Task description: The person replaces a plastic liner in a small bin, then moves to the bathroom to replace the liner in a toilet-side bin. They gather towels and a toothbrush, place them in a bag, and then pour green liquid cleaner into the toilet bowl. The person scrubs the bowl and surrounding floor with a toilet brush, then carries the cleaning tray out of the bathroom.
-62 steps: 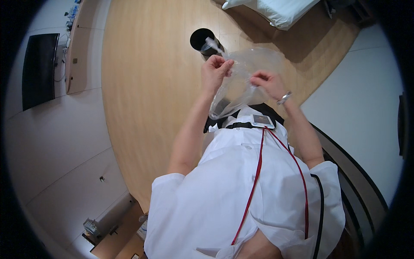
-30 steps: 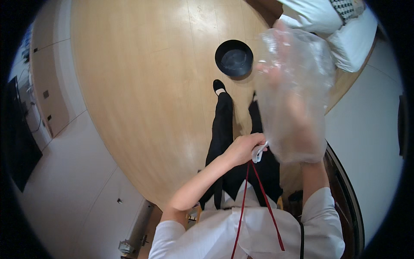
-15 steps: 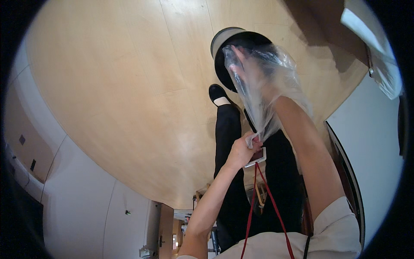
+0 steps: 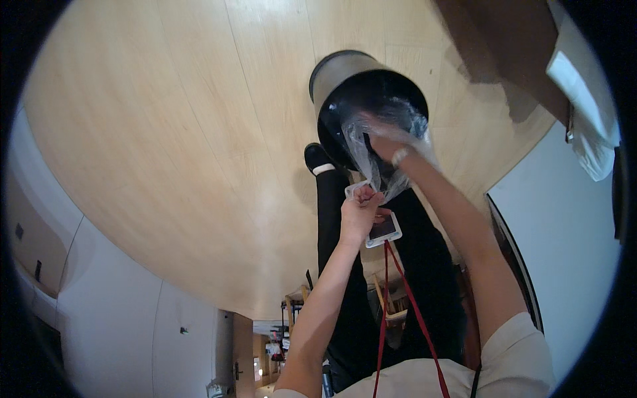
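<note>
A round black-rimmed trash bin, grey on the outside, stands tilted with its mouth toward me. A thin clear plastic bag lies partly in its mouth and hangs out over the near rim. Just short of that rim, my left hand is closed on the gathered edge of the bag. My right hand reaches through the bag into the bin. Film, shadow and blur hide its fingers. Below my left hand, a badge holder dangles on a red lanyard.
My black-trousered legs and a black shoe are close to the bin on the wooden floor. Brown furniture stands at the far right, with a white cloth beside it. A pale panel rises at the right.
My right hand has pushed the bag deeper into the bin. More of the bin's mouth and outer wall shows. My left hand has moved up toward the rim, still gripping the bag.
</note>
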### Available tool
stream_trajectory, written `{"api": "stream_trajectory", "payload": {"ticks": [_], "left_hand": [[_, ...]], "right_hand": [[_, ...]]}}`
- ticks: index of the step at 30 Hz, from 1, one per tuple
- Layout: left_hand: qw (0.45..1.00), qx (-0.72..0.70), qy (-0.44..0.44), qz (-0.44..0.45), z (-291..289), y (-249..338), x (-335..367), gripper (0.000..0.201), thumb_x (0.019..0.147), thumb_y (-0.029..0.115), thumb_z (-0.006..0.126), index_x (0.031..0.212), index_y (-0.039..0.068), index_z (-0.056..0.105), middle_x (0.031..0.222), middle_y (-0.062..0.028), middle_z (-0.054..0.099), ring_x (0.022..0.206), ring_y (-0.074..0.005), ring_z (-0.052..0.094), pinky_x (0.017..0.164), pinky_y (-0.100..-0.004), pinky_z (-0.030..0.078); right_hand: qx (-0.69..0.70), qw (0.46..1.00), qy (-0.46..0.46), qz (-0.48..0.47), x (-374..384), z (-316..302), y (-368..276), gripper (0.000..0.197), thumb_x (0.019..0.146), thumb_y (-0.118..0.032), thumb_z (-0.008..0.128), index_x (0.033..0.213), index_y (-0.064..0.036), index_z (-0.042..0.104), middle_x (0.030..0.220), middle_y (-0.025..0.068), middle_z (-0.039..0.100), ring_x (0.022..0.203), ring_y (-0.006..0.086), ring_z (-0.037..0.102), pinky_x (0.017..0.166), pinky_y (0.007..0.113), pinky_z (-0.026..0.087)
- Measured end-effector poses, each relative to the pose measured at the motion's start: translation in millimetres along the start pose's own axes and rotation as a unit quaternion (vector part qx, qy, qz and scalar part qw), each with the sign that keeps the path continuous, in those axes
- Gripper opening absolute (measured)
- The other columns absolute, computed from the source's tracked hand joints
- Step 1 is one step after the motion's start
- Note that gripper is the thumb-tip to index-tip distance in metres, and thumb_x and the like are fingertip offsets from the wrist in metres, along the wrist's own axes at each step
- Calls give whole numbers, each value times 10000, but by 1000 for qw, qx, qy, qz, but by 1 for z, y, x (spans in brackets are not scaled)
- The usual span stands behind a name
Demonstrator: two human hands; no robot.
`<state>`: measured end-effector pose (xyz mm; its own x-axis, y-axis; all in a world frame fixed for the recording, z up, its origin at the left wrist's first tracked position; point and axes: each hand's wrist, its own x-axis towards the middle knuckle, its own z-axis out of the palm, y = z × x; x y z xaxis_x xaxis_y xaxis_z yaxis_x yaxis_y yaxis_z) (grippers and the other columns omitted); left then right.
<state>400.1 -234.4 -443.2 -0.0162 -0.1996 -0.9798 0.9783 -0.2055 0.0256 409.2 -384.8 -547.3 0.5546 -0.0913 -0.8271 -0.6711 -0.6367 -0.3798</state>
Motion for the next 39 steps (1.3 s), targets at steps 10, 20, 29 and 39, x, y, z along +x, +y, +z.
{"api": "stream_trajectory", "payload": {"ticks": [10, 20, 29, 39], "left_hand": [[972, 94, 205, 68, -33, -3, 41, 53, 837, 15, 566, 820, 13, 516, 748, -83, 608, 566, -159, 627, 447, -258, 499], [903, -39, 290, 314, -24, 89, 76, 281, 791, -21, 538, 1067, -2, 486, 954, -110, 579, 857, -209, 598, 723, -299, 484], [785, 403, 275, 382, -9, 175, 61, 257, 894, 224, 504, 1089, 63, 549, 995, -177, 596, 931, -364, 568, 794, -414, 466], [571, 604, 41, 555, 5, 264, 80, 234, 821, 43, 467, 1000, 71, 615, 969, -164, 636, 914, -338, 601, 811, -407, 480]], "right_hand": [[406, 889, 206, 46, -121, -7, 76, 593, 871, 34, 456, 1408, -105, 245, 1287, 139, 467, 1080, 219, 542, 868, 319, 467], [196, 967, 147, -70, -41, -78, 56, 890, 750, 25, 661, 1443, -187, 143, 1316, 152, 451, 1152, 268, 508, 944, 362, 442], [83, 992, 94, 20, -29, -104, 26, 1057, 638, -29, 746, 1435, -220, 79, 1352, 182, 400, 1154, 358, 487, 923, 414, 455], [206, 978, 12, -18, -27, -131, 26, 955, 738, -188, 728, 1441, -160, 83, 1379, 168, 380, 1177, 312, 486, 960, 406, 421]]}}
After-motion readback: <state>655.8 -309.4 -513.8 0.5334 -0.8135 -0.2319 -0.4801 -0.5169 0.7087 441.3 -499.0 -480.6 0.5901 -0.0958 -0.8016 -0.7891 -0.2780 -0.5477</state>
